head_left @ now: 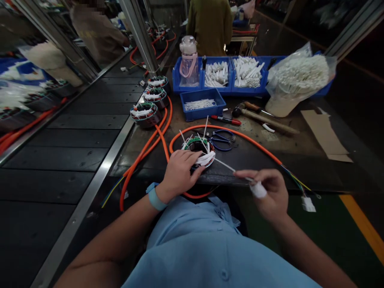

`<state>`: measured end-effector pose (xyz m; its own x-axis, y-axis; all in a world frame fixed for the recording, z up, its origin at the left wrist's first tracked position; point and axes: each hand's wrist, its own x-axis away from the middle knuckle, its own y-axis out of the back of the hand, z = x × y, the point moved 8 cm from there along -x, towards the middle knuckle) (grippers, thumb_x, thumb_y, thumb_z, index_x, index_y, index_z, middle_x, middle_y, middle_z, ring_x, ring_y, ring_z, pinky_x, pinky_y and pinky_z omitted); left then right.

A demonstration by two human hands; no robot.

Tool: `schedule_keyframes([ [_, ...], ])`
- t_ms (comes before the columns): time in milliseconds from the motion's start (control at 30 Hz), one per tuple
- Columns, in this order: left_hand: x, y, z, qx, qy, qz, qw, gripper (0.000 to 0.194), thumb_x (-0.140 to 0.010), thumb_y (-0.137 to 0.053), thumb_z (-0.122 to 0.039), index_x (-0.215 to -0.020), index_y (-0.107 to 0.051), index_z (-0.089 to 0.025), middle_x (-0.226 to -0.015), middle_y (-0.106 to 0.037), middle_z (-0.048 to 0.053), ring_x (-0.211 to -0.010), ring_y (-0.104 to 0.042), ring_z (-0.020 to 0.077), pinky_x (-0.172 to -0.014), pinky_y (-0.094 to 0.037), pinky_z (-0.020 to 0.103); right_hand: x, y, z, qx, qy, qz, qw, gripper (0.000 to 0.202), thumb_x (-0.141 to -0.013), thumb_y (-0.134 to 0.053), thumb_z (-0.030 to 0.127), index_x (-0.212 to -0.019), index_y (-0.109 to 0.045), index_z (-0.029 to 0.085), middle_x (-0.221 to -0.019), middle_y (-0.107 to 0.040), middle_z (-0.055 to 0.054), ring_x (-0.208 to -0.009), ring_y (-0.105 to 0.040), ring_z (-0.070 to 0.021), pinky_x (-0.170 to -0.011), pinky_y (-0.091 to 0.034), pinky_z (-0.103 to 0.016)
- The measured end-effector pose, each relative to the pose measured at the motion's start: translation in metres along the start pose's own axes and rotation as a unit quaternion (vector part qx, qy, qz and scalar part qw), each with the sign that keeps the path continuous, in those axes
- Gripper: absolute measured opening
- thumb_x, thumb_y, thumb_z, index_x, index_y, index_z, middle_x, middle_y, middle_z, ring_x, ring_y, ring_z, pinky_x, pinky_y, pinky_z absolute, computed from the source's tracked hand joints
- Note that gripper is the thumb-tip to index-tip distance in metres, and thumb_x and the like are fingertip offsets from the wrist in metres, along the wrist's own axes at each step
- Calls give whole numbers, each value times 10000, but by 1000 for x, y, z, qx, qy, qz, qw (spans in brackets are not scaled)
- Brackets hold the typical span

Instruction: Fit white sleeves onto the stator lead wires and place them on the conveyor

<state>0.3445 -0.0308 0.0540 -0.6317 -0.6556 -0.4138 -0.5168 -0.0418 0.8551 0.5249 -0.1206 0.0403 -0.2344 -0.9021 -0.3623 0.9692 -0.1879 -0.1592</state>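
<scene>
A motor stator (196,141), ring-shaped with green and white windings, sits near the bench's front edge. My left hand (180,170) grips its near side, fingers over the bundled white sleeves (206,158) and thumb at the front. Several thin white cable ties stick up from the ring. My right hand (271,196), away to the right, pinches the tail of a white cable tie (225,165) that runs taut from the sleeves. White wrapping (258,190) covers part of that hand's thumb. Blue-handled cutters (222,139) lie just behind the stator.
An orange cable (246,138) curves around the stator to a white connector (308,204). Finished-looking stators (146,115) stand left by the slatted conveyor (87,124). Behind are a blue tray (202,114) of ties, a red marker (226,120), a hammer (270,121) and blue bins (201,90). Two people stand beyond.
</scene>
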Motion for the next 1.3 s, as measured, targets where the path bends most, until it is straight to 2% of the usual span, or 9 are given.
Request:
schedule_keyframes([
  [167, 3, -11, 8, -9, 16, 22, 1000, 264, -855, -545, -295, -1067, -611, -152, -950, -666, 62, -910, -569, 210, -918, -371, 405, 45, -16, -12, 143, 92, 164, 972, 224, -851, -482, 116, -999, -532, 278, -1072, -687, -47, -1036, -631, -218, -860, -541, -447],
  [367, 1, -12, 7, -3, 38, 35, 999, 279, -844, -547, -334, -1047, -609, -154, -938, -657, 66, -902, -554, 220, -895, -362, 405, 63, -6, -33, 211, 87, 165, 959, 282, -805, -496, 71, -985, -538, 284, -1047, -694, -55, -1027, -634, -228, -817, -566, -435],
  [767, 2, -14, 11, 14, 62, 6, 998, 217, -836, -561, -335, -965, -635, -176, -892, -669, 49, -869, -571, 211, -891, -352, 401, 59, -9, -23, 206, 130, 189, 951, 395, -761, -521, 45, -1055, -524, 309, -1090, -680, -33, -1021, -636, -227, -810, -569, -438],
  [900, 1, -15, 6, -7, 62, 34, 998, 398, -850, -541, -315, -1210, -528, -146, -1008, -666, 86, -955, -567, 240, -930, -335, 429, 31, -33, -33, 233, 168, 222, 932, 391, -755, -495, 35, -1042, -551, 295, -1209, -620, -39, -1107, -590, -206, -868, -539, -402],
  [1000, 1, -12, 8, 46, 100, 7, 994, 667, -818, -588, -260, -1403, -286, -155, -1065, -669, 77, -1040, -561, 233, -947, -332, 424, -4, -47, -48, 245, 99, 175, 948, 226, -792, -509, 107, -940, -590, 258, -1091, -672, -46, -1005, -634, -191, -839, -534, -362],
  [1033, 1, -10, 9, 69, 108, -10, 992, 671, -811, -598, -246, -1402, -289, -175, -1061, -676, 62, -1047, -567, 222, -948, -332, 417, -14, -48, -54, 234, 53, 146, 960, 153, -801, -536, 153, -908, -593, 247, -1008, -689, -44, -935, -650, -187, -813, -537, -351],
  [1100, 2, -9, 9, 92, 103, -33, 990, 511, -822, -589, -234, -1311, -441, -225, -1055, -684, 36, -1027, -582, 200, -945, -331, 406, -27, -47, -65, 171, -45, 88, 980, 96, -775, -619, 248, -860, -579, 230, -853, -686, -25, -796, -659, -174, -746, -545, -325],
  [1167, 2, -9, 6, 86, 75, -36, 993, 305, -848, -561, -239, -1151, -592, -240, -1059, -684, 28, -993, -592, 186, -931, -336, 399, -30, -46, -74, 82, -114, 55, 989, 214, -703, -706, 301, -829, -550, 223, -782, -670, -5, -730, -657, -162, -697, -548, -297],
  [1300, 4, -9, 3, 66, 25, -49, 996, 238, -857, -554, -249, -1073, -649, -225, -1043, -695, 24, -971, -579, 186, -901, -363, 389, -25, -47, -76, -1, -149, 70, 986, 279, -662, -747, 275, -839, -537, 226, -824, -683, -3, -793, -669, -155, -757, -545, -290],
])
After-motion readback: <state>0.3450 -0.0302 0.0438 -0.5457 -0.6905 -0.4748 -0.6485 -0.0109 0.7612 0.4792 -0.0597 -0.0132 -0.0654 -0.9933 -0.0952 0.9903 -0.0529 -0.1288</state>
